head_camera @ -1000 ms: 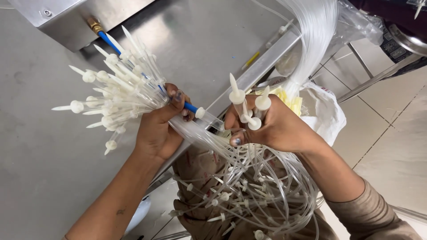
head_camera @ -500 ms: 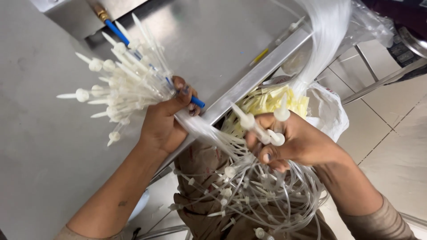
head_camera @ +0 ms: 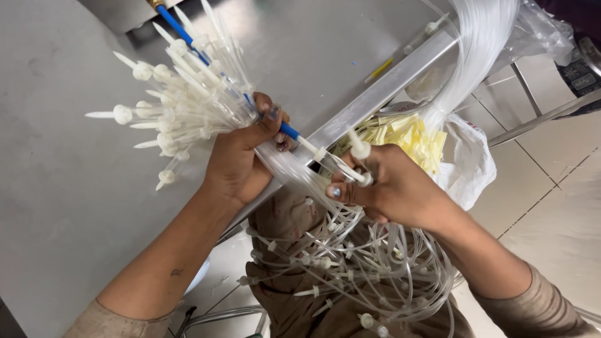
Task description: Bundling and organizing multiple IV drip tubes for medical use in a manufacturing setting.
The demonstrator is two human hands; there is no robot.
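Both forearms are bare, with loose tan-brown sleeves bunched near the elbows. The left hand has a dark-painted thumbnail, and the right hand shows a pale bluish-painted nail. A small dark mark sits on the left forearm.

**White spikes bunched and fanned, tubing trailing below**

Bunch of white plastic spikes, each with a pointed tip and round collar, fanned out up and leftward over the grey steel, gripped at its base. A few more spikes upright, tips up, just beside the bunch at the table edge. Thin clear tubing from both, looped and tangled below.
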